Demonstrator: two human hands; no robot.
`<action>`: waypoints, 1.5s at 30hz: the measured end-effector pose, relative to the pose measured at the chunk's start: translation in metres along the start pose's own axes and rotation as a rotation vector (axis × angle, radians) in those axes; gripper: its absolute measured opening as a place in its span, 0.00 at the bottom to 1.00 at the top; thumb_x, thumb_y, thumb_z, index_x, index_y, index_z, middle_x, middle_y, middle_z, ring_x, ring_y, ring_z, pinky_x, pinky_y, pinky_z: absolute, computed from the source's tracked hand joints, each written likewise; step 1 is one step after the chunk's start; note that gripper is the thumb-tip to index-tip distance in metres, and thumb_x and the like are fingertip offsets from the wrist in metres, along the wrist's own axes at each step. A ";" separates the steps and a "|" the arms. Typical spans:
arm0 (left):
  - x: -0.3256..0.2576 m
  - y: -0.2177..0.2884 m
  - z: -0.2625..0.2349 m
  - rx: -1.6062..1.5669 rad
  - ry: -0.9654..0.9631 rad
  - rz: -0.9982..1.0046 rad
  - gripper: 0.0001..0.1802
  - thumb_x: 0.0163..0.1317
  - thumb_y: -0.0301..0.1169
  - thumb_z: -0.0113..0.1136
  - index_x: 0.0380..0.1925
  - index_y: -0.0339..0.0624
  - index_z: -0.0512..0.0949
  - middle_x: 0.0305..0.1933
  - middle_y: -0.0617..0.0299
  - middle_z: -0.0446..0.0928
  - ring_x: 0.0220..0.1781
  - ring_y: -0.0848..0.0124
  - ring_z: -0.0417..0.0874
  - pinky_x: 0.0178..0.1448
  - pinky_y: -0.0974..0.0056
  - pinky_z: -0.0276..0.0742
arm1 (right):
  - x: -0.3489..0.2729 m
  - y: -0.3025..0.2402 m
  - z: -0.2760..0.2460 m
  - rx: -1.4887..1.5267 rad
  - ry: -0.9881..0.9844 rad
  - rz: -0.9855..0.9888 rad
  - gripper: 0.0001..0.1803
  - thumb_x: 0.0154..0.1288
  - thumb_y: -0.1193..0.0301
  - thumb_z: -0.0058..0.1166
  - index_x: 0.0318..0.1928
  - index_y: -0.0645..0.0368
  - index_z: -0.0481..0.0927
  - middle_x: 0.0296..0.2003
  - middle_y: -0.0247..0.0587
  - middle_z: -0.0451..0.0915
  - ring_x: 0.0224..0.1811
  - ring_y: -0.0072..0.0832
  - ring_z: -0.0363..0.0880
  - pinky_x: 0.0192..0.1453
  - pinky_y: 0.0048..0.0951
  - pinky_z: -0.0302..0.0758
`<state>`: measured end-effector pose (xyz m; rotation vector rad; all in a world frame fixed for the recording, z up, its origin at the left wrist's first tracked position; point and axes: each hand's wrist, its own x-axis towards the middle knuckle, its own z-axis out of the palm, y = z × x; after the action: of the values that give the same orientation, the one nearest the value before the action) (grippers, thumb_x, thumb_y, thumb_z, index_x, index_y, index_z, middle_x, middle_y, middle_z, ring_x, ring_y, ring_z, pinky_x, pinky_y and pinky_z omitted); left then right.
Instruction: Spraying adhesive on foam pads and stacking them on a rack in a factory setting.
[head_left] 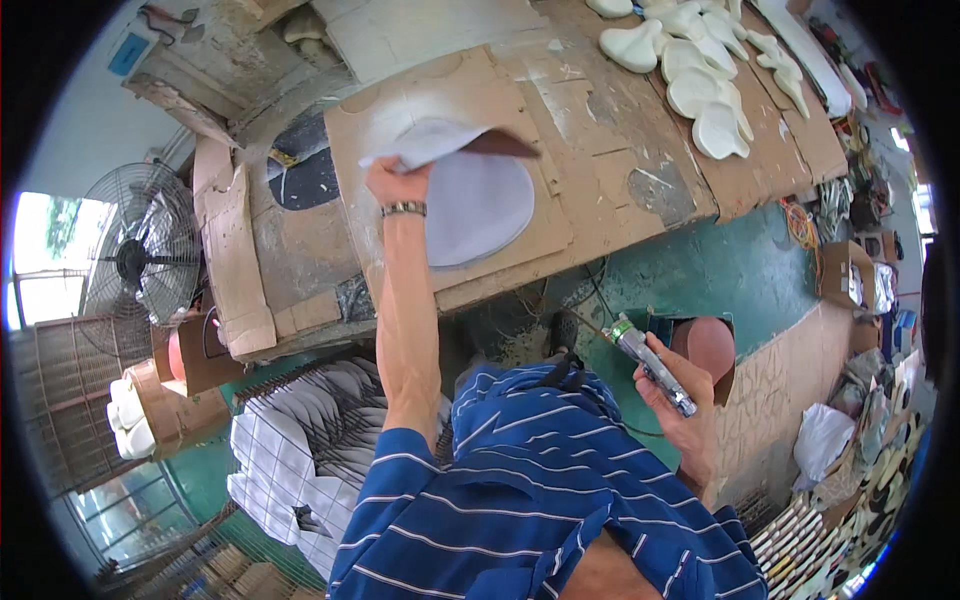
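Note:
My left hand [397, 183] grips the left edge of a thin pale sheet piece [432, 142], which is bent so that its brown underside shows on the right. Below it a second pale, rounded sheet piece [482, 208] lies flat on a cardboard sheet [555, 215] on the workbench, its far part hidden by the lifted one. Off to the right, in front of the bench, my right hand [684, 398] is wrapped round a metal spray gun [650, 365]. A thin hose runs near the gun, whose front end points up and left, toward the bench.
Cream saddle-shaped foam pads [697, 80] lie at the bench's far right. A wire rack [300, 440] of white pieces stands at my left, near a fan [135, 258]. An open box with reddish-brown pieces [703, 350] sits beyond my right hand. Hoses cross the green floor.

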<state>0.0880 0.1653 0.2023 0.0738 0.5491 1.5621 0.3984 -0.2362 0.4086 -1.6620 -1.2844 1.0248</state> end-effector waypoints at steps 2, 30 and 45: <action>-0.008 0.026 0.056 -0.025 -0.073 0.142 0.32 0.47 0.26 0.51 0.59 0.38 0.74 0.63 0.48 0.77 0.69 0.44 0.74 0.71 0.29 0.67 | 0.001 0.001 0.001 -0.007 -0.022 -0.030 0.27 0.63 0.78 0.67 0.63 0.65 0.80 0.41 0.48 0.87 0.40 0.28 0.86 0.47 0.27 0.79; -0.794 0.090 0.009 -0.324 0.568 1.789 0.34 0.49 0.23 0.52 0.63 0.36 0.74 0.62 0.52 0.80 0.66 0.51 0.79 0.74 0.40 0.70 | 0.035 -0.022 0.043 -0.413 -1.176 -0.463 0.27 0.65 0.77 0.61 0.66 0.64 0.78 0.40 0.44 0.85 0.38 0.23 0.78 0.45 0.29 0.76; -1.141 0.056 -0.332 -0.784 1.365 2.531 0.20 0.50 0.27 0.55 0.45 0.30 0.77 0.50 0.48 0.80 0.53 0.52 0.82 0.58 0.42 0.81 | -0.074 -0.062 0.221 -0.645 -1.520 -0.532 0.32 0.63 0.80 0.58 0.69 0.61 0.75 0.51 0.47 0.87 0.50 0.27 0.83 0.58 0.31 0.77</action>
<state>0.0077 -1.0207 0.2567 -1.6706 0.6926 4.1443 0.1608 -0.2745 0.3938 -0.5204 -3.0391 1.6454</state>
